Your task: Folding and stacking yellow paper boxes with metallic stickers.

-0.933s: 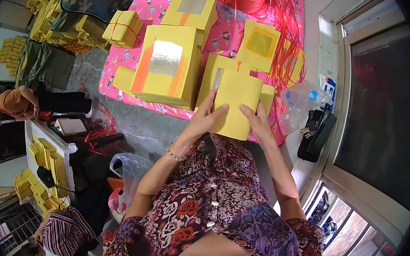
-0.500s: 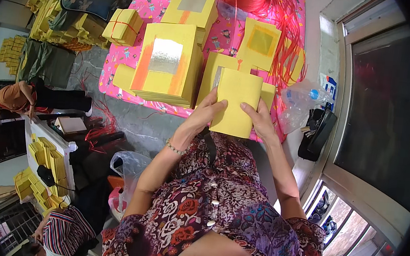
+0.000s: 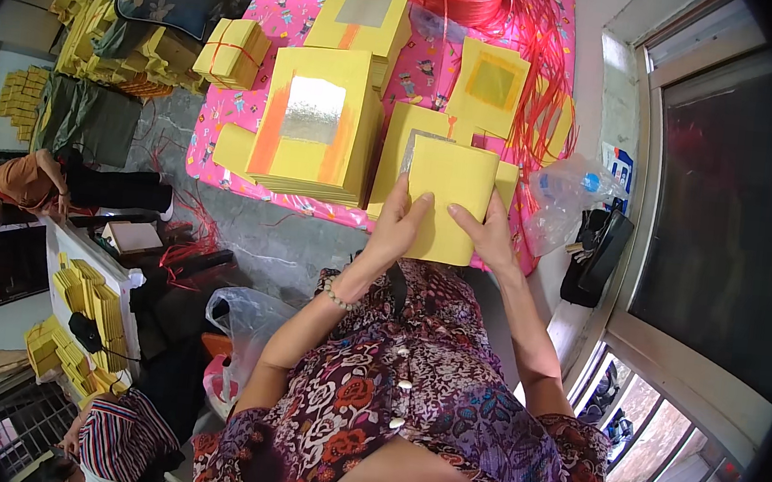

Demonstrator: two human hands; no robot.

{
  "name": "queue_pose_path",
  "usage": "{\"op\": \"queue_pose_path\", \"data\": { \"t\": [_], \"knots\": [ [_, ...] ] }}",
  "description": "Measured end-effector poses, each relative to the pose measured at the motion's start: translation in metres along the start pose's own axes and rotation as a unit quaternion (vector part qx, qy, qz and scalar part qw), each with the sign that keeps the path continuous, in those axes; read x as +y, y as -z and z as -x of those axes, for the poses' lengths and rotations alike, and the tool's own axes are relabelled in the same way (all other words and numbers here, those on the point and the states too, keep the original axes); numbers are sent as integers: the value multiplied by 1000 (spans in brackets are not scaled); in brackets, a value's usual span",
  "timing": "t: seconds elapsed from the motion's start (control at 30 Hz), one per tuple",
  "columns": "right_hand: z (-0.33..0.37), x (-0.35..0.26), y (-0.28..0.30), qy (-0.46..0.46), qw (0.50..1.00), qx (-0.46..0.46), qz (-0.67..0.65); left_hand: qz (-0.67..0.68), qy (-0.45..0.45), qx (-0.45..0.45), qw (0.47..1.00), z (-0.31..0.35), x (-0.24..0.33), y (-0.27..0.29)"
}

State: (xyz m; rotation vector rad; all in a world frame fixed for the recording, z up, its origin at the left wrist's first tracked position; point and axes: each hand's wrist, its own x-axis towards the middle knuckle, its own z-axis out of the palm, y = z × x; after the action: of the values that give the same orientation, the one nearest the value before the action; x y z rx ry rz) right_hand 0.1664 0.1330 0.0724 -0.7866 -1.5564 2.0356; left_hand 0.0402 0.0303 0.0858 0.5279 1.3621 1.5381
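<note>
Between my two hands is a stack of yellow paper [image 3: 455,178], held upright at the table's near edge. My left hand [image 3: 403,217] grips its left side, thumb on the front face. On the other side my right hand [image 3: 489,230] clasps it the same way, fingers hidden behind. Behind it lie yellow sheets with a silver patch [image 3: 398,149], partly covered. A tall stack of yellow paper [image 3: 312,122] with a silver square and orange bands stands to the left. Farther right is another yellow stack [image 3: 473,108] with a gold-coloured square.
The table has a pink patterned cover [image 3: 229,138]. Red plastic strips [image 3: 548,52] hang over its far right. A tied yellow bundle [image 3: 231,52] sits at the far left. A clear plastic bag [image 3: 562,198] lies by the window. Two people work at the left, near a white table [image 3: 69,252].
The held stack has shifted slightly right and down. My left thumb has moved a little up its front face, and my left forearm has shifted slightly.
</note>
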Motion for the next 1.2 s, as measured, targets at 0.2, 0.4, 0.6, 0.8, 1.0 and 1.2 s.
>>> {"op": "queue_pose_path", "data": {
  "t": [0.2, 0.4, 0.6, 0.8, 1.0, 1.2],
  "knots": [
    [7, -2, 1, 41, 998, 7, 47, -29, -78, 13, 996, 6, -12, -2],
    [14, -9, -3, 42, 999, 9, 27, -19, -84, 5, 996, 12, -2, -6],
    [17, -15, -6, 42, 999, 11, 21, -87, -116, 3, 990, 14, -7, -1],
    [17, -17, -8, 33, 999, 11, 26, -57, -111, 13, 992, 17, 4, -6],
    [12, -16, -12, 9, 998, 50, -31, -27, -86, 12, 996, 13, 4, -1],
    [1, -2, 8, 8, 997, 82, -5, -10, -37, 21, 999, 11, -5, 5]
  ]
}}
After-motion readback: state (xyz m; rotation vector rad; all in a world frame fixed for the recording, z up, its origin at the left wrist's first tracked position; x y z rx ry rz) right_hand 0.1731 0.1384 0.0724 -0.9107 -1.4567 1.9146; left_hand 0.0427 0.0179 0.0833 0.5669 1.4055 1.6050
